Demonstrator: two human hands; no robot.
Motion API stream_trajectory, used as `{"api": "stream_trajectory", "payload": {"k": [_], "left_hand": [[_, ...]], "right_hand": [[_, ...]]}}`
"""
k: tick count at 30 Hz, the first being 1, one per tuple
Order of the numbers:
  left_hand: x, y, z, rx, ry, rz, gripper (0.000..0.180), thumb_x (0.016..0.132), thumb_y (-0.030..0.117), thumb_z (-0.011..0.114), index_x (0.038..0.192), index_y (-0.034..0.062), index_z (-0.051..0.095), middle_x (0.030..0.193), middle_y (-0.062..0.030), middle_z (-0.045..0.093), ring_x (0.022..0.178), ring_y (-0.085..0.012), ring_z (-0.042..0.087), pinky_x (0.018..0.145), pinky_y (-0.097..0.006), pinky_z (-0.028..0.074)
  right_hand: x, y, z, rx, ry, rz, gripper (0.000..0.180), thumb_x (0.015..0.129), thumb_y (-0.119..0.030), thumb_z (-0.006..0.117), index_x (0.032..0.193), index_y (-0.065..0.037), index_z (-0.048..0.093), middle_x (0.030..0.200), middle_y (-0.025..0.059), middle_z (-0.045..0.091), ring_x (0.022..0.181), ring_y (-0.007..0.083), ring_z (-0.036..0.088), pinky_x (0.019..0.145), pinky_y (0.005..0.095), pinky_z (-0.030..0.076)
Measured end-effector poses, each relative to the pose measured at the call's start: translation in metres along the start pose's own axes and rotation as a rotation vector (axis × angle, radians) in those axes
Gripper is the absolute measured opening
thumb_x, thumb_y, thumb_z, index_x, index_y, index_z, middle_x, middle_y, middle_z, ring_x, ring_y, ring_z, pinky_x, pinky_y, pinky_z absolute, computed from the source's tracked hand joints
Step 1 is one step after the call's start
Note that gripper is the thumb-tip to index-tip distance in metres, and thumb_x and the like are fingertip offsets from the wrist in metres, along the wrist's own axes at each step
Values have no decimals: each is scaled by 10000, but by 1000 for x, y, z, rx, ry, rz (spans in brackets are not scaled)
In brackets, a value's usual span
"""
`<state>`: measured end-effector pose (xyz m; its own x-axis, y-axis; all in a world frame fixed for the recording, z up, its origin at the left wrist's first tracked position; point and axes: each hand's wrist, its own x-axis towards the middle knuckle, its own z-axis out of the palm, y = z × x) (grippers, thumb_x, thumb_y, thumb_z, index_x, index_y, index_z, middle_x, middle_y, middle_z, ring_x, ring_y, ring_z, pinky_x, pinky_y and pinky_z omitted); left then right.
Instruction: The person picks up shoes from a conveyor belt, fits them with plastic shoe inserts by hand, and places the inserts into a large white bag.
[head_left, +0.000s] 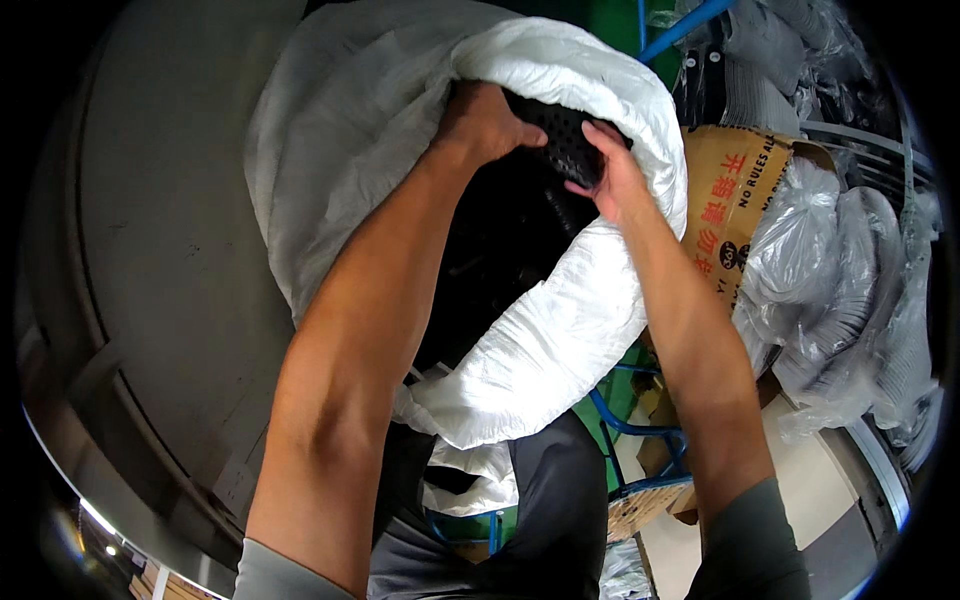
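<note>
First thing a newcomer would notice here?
Probably the big white sack, its rolled rim gaping around a dark interior in the upper middle. Next, in the upper part of its mouth, a black perforated piece with the left hand and right hand on it. Then the brown cardboard box with red and black print, just right of the sack, beside bulky clear plastic bags.
</note>
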<state>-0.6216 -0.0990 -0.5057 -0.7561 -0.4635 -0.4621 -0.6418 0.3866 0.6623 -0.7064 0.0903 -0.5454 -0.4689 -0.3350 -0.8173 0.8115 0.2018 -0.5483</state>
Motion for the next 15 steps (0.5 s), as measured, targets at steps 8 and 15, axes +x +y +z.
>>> {"api": "stream_trajectory", "payload": {"k": [8, 15], "left_hand": [[-90, -4, -22, -653, -224, -175, 940, 657, 268, 922, 1400, -77, 460, 1381, -204, 560, 1250, -287, 555, 1097, -374, 428], [-295, 43, -72, -731, -55, -332, 898, 744, 401, 879, 1403, -79, 502, 1299, -211, 628, 1147, -241, 622, 1011, -365, 492]], "right_hand": [[-60, 7, -13, 191, 1, -146, 587, 817, -208, 759, 1329, -82, 501, 1223, 87, 575, 1115, 214, 568, 903, 370, 509], [-292, 8, -6, 170, -301, 151, 729, 1006, -484, 543, 1573, -96, 298, 1549, 104, 391, 1429, 268, 372, 1198, 462, 241]]}}
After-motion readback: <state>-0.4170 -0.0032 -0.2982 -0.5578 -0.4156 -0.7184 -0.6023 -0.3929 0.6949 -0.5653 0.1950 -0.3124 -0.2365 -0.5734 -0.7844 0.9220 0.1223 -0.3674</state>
